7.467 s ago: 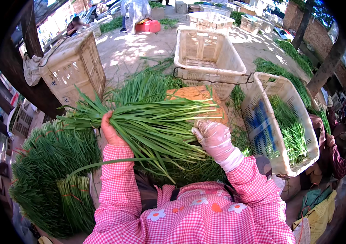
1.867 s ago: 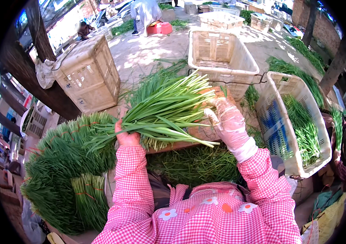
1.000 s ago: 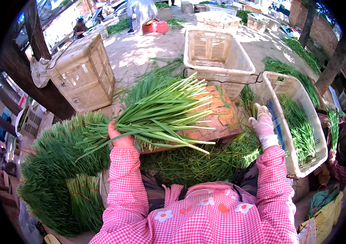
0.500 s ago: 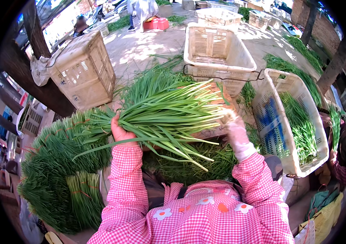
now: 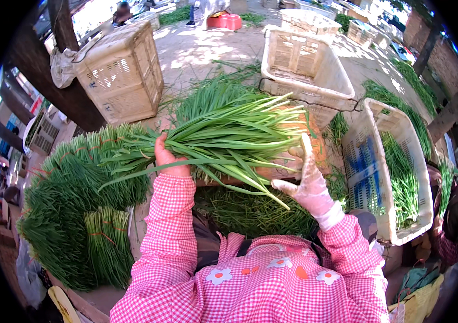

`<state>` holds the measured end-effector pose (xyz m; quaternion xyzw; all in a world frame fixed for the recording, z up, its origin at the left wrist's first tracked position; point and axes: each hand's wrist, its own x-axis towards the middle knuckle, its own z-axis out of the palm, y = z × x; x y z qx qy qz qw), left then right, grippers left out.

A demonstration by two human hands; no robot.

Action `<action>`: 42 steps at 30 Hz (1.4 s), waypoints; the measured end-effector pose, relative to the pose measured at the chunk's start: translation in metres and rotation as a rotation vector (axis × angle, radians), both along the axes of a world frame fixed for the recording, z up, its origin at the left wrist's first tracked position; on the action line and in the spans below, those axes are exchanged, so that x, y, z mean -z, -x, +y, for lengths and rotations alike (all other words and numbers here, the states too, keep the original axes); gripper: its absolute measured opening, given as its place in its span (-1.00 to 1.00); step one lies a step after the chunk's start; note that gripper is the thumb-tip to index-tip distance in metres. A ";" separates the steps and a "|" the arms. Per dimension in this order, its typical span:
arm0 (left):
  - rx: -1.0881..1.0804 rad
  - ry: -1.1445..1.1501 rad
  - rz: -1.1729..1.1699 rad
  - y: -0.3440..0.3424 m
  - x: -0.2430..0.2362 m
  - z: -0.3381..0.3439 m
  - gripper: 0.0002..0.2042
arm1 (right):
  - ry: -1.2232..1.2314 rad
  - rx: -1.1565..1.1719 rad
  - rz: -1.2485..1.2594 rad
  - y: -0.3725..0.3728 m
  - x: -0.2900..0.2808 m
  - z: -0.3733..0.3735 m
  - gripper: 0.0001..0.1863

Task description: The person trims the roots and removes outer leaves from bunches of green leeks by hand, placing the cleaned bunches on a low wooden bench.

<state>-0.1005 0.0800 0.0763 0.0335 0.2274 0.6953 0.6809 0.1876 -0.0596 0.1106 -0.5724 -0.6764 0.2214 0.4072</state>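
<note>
A loose bunch of garlic chives (image 5: pixel 229 137) lies across the middle, green leaves to the left and pale stem ends to the right. My left hand (image 5: pixel 172 158), bare, is wrapped round its leafy part. At the stem ends, my right hand (image 5: pixel 310 188) wears a thin whitish glove. Its thumb and fingers are spread apart with nothing between them. A wooden board (image 5: pixel 319 153) shows under the stems, and more loose chives (image 5: pixel 207 99) lie behind the bunch. Below the board is a heap of green trimmings (image 5: pixel 250 212).
Banded chive bundles (image 5: pixel 62 215) are stacked at my left. A pale crate (image 5: pixel 121 75) stands at the back left, another crate (image 5: pixel 310 59) behind the board. The right-hand crate (image 5: pixel 369 172) holds chives, with a co-worker's sleeve (image 5: pixel 447 242) beyond it.
My right hand, blurred with its fingers at the stem ends before, now sits slightly lower with fingers spread. My left hand keeps its hold on the chives. The whole view has shifted slightly.
</note>
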 end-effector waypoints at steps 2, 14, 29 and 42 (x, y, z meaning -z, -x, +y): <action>0.003 0.023 0.040 -0.001 -0.003 -0.003 -0.77 | -0.192 0.042 -0.093 -0.003 0.000 0.024 0.10; 0.111 0.053 0.036 0.012 0.011 0.009 -0.62 | -0.137 0.315 0.170 -0.073 -0.036 0.103 -0.64; -0.036 0.129 -0.036 0.039 0.005 0.031 -0.62 | 0.865 -0.109 1.067 0.022 0.133 0.098 -0.37; -0.060 0.128 -0.108 0.049 0.013 0.029 -0.62 | 0.069 0.117 0.765 -0.042 0.012 0.056 -0.58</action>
